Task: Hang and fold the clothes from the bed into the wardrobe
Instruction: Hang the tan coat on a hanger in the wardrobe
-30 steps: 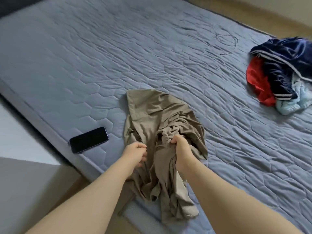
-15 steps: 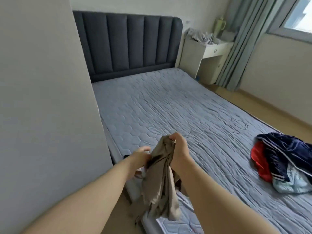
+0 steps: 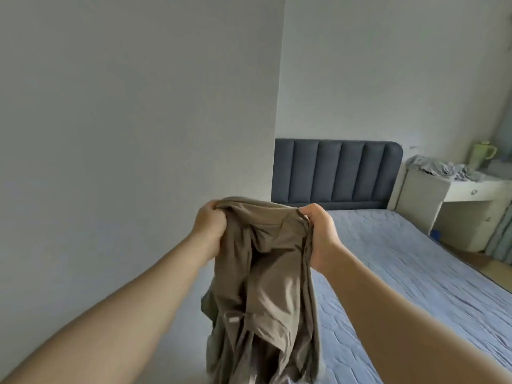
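wall point(image 3: 124, 134) blocks left (close); bed point(image 3: 415, 273) open to the right.

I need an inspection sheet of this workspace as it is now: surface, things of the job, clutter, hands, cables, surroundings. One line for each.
Surface: blue quilted mattress, lightly wrinkled.
Job's things: khaki garment, held up in the air, hanging bunched between both hands; no wardrobe clearly seen.
Clutter: crumpled grey cloth and pale green jug on the white desk.
Hands: left hand grips one end of the garment's top edge; right hand grips the other end.
Cables: nothing seen.
Surroundings: dark padded headboard, plain white wall, curtain at the right edge.
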`<action>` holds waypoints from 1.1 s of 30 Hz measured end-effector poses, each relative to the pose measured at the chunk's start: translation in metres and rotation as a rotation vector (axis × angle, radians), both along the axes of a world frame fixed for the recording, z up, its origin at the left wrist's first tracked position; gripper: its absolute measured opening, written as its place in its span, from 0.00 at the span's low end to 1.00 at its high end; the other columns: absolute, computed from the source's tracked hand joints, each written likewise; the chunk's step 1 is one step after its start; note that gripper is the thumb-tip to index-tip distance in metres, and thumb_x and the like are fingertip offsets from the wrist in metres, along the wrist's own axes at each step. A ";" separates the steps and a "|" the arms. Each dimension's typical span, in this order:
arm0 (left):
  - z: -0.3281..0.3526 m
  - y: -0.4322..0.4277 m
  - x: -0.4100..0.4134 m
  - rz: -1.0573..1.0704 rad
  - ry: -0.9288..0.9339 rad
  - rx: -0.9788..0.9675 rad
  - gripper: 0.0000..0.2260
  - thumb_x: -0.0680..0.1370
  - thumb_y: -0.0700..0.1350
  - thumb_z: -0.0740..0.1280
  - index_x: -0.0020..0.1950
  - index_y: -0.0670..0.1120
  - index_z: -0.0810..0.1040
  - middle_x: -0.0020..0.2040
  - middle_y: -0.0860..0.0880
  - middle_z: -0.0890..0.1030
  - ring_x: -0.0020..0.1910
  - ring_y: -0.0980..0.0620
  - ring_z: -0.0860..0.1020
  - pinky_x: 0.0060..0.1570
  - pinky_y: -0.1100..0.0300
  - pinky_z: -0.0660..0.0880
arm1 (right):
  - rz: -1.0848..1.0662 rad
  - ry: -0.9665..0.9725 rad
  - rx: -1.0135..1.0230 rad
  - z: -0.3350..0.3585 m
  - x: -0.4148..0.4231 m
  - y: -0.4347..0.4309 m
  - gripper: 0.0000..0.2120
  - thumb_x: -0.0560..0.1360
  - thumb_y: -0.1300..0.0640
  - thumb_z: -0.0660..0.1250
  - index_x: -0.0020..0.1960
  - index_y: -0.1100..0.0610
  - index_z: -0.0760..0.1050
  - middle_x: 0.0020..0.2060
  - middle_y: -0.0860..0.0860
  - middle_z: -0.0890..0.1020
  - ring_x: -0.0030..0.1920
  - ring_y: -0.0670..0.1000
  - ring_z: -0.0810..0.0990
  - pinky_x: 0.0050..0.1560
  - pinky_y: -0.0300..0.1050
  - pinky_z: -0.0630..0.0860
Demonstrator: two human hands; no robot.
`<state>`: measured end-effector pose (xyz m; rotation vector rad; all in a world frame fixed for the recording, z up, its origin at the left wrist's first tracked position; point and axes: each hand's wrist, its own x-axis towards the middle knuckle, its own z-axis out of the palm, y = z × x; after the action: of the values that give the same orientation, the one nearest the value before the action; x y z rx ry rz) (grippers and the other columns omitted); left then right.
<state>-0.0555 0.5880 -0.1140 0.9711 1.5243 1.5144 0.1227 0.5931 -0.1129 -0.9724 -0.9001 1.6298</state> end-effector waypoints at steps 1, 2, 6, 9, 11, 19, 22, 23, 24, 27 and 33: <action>0.014 -0.009 -0.007 0.073 -0.097 0.016 0.14 0.79 0.36 0.53 0.47 0.44 0.78 0.45 0.44 0.79 0.43 0.46 0.77 0.48 0.53 0.77 | 0.069 -0.033 0.005 0.001 -0.009 -0.005 0.15 0.71 0.55 0.60 0.30 0.58 0.79 0.26 0.53 0.80 0.25 0.51 0.78 0.34 0.40 0.73; 0.027 -0.019 -0.013 0.126 -0.170 0.041 0.14 0.79 0.37 0.53 0.44 0.45 0.77 0.42 0.45 0.78 0.39 0.49 0.76 0.44 0.56 0.76 | 0.139 -0.071 0.018 0.000 -0.018 -0.011 0.16 0.72 0.54 0.61 0.30 0.58 0.80 0.26 0.53 0.81 0.25 0.50 0.78 0.33 0.40 0.74; 0.067 -0.078 -0.051 0.306 -0.340 0.126 0.12 0.81 0.41 0.57 0.40 0.46 0.74 0.36 0.48 0.75 0.33 0.52 0.73 0.32 0.60 0.71 | 0.473 -0.152 0.072 0.004 -0.067 -0.042 0.16 0.73 0.49 0.63 0.36 0.58 0.84 0.30 0.54 0.83 0.28 0.50 0.82 0.28 0.36 0.76; 0.092 -0.126 -0.085 0.425 -0.322 0.194 0.12 0.81 0.41 0.56 0.40 0.45 0.73 0.36 0.47 0.76 0.33 0.51 0.74 0.32 0.60 0.73 | 0.655 -0.211 0.263 0.013 -0.106 -0.064 0.15 0.71 0.50 0.69 0.55 0.56 0.77 0.45 0.54 0.84 0.44 0.51 0.83 0.44 0.43 0.80; 0.108 -0.155 -0.105 0.495 -0.303 0.204 0.11 0.81 0.43 0.58 0.39 0.45 0.73 0.35 0.47 0.76 0.32 0.50 0.74 0.31 0.60 0.73 | 0.785 -0.418 0.420 0.018 -0.130 -0.079 0.18 0.69 0.54 0.73 0.58 0.52 0.75 0.53 0.52 0.82 0.53 0.51 0.81 0.55 0.47 0.78; 0.148 -0.276 -0.195 0.808 -0.254 0.279 0.12 0.79 0.40 0.59 0.36 0.44 0.72 0.35 0.47 0.74 0.32 0.50 0.73 0.38 0.58 0.74 | 0.706 -0.740 0.669 0.030 -0.245 -0.138 0.06 0.76 0.62 0.62 0.41 0.61 0.75 0.29 0.51 0.70 0.29 0.48 0.67 0.29 0.37 0.64; 0.157 -0.313 -0.219 0.847 -0.134 0.279 0.12 0.78 0.38 0.56 0.38 0.44 0.74 0.37 0.47 0.76 0.34 0.49 0.74 0.37 0.60 0.73 | 0.635 -0.599 0.610 0.040 -0.290 -0.165 0.08 0.78 0.61 0.57 0.46 0.62 0.74 0.33 0.57 0.74 0.33 0.54 0.72 0.35 0.43 0.69; 0.158 -0.323 -0.228 0.850 -0.020 0.241 0.11 0.79 0.38 0.55 0.41 0.43 0.75 0.41 0.46 0.77 0.39 0.48 0.75 0.42 0.58 0.74 | 0.622 -0.498 0.561 0.046 -0.303 -0.175 0.10 0.79 0.60 0.56 0.49 0.64 0.75 0.36 0.60 0.77 0.36 0.57 0.76 0.38 0.46 0.74; 0.158 -0.333 -0.239 0.861 0.117 0.172 0.11 0.79 0.38 0.54 0.46 0.43 0.76 0.45 0.45 0.77 0.44 0.47 0.76 0.48 0.56 0.74 | 0.616 -0.385 0.502 0.054 -0.316 -0.185 0.12 0.79 0.60 0.55 0.52 0.66 0.75 0.39 0.62 0.78 0.40 0.59 0.78 0.43 0.50 0.77; 0.145 -0.363 -0.266 0.891 0.445 -0.049 0.12 0.79 0.37 0.54 0.52 0.40 0.77 0.48 0.42 0.76 0.48 0.46 0.74 0.50 0.57 0.71 | 0.662 -0.121 0.394 0.081 -0.342 -0.213 0.11 0.80 0.60 0.55 0.49 0.63 0.75 0.39 0.57 0.77 0.41 0.55 0.76 0.44 0.48 0.75; 0.105 -0.421 -0.296 0.510 0.742 -0.397 0.10 0.75 0.35 0.59 0.42 0.46 0.78 0.42 0.50 0.76 0.44 0.52 0.73 0.39 0.66 0.68 | 0.737 0.088 0.395 0.118 -0.376 -0.257 0.14 0.80 0.61 0.54 0.38 0.56 0.70 0.36 0.52 0.74 0.36 0.49 0.73 0.37 0.41 0.71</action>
<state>-0.3516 0.1668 -0.0088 0.9978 2.6444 1.1171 -0.2531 0.3363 0.0051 -0.2900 -1.5639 1.9543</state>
